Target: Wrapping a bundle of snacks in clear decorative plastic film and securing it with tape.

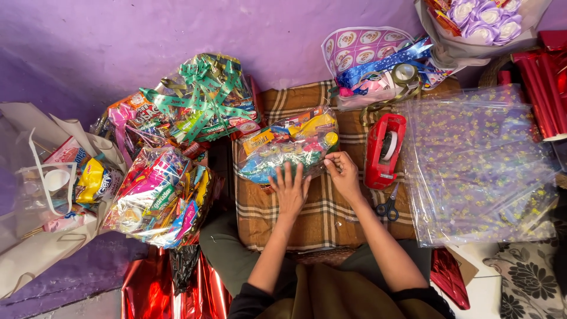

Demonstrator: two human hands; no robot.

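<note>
We reach both forearms fwd; our left hand lies flat, fingers spread, our right hand pinches w/ curled fingertips.

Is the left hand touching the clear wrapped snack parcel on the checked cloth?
Touching. The head view shows the left hand lying flat with its fingertips on the near edge of the wrapped snack parcel.

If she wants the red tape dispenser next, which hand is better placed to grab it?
Probably the right hand: it pinches the wrapped snack parcel at the edge next to the red tape dispenser. The left hand lies flat on the parcel, farther away.
</note>
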